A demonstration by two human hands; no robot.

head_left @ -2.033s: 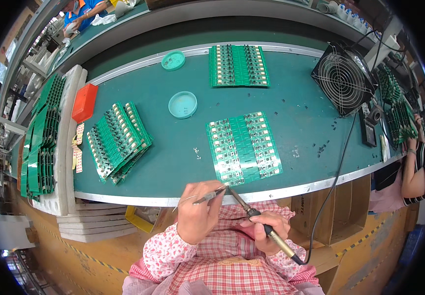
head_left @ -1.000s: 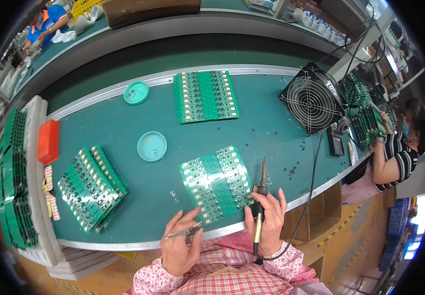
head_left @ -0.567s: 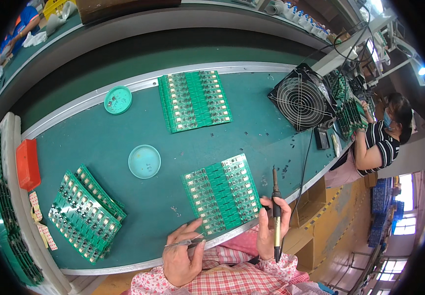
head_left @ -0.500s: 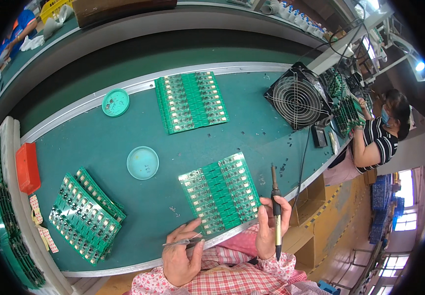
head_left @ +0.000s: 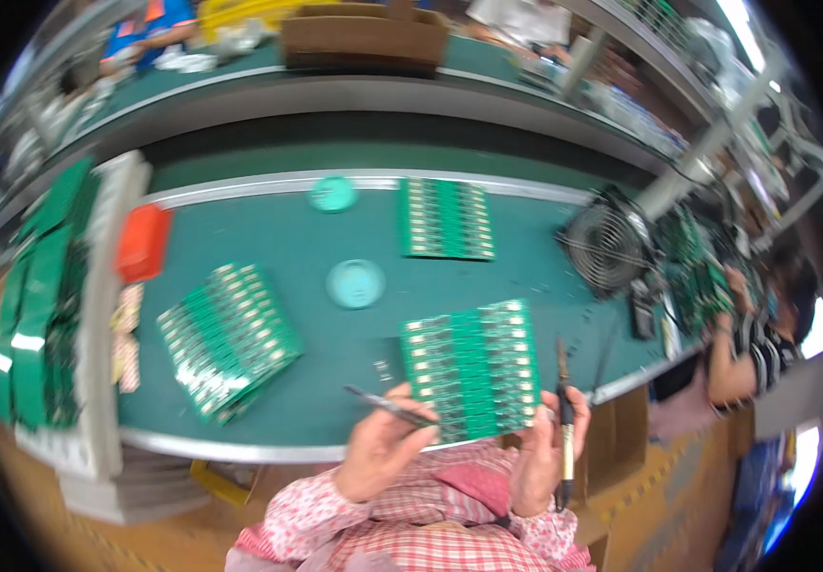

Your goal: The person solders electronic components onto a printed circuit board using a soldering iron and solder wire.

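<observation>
- A green tabletop (head_left: 268,381) with a metal rim carries the work.
- A skewed stack of circuit boards (head_left: 230,334) lies at left.
- The circuit panel (head_left: 473,372) is at the near edge, between both hands; whether it clears the surface, I cannot tell.
- A black fan (head_left: 607,243) stands at far right.
- The left grip (head_left: 387,443) is pinching the tweezers, thumb at the panel's lower left corner.
- The right grip (head_left: 545,439) is closed around the soldering iron, fingers touching the panel's lower right corner.
- The soldering iron (head_left: 567,443) points its tip away from the person.
- A turquoise dish (head_left: 355,284) sits beyond the panel's left side.
- The tweezers (head_left: 383,402) slant across the left fingers.
</observation>
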